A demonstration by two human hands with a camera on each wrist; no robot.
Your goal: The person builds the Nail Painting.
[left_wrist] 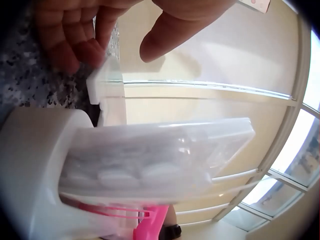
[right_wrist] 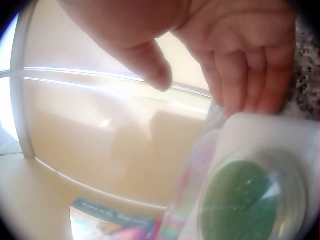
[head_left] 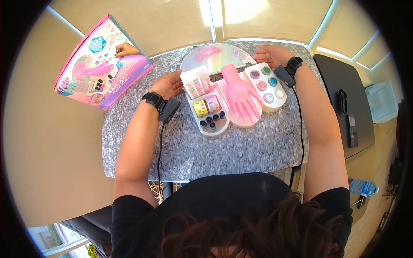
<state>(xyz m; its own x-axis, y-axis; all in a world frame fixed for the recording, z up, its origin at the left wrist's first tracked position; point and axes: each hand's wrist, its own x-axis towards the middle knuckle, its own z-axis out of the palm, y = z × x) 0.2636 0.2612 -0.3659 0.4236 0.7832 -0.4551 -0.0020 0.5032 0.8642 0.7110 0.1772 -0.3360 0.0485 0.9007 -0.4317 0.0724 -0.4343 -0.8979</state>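
Observation:
My left hand (head_left: 171, 85) is beside the left edge of a white nail art stand (head_left: 218, 131), fingers loosely bent, near an upright pack of press-on nails (head_left: 197, 81). Its fingertips show at a white base corner in the left wrist view. My right hand (head_left: 272, 55) lies palm inward at the back right corner, fingers extended near the iridescent half-round panel (head_left: 219, 58). The right wrist view shows those fingers beside a white holder with a green glitter pot (right_wrist: 240, 200). A pink model hand (head_left: 241, 96) lies fingers forward in the middle of the stand.
Several glitter pots (head_left: 261, 86) fill the right section. Yellow and pink patterned rolls (head_left: 200, 108) and small dark-capped bottles (head_left: 212, 120) sit at left. The product box (head_left: 101, 64) stands at the back left of the speckled table (head_left: 258, 150). A black case (head_left: 344, 99) is at right.

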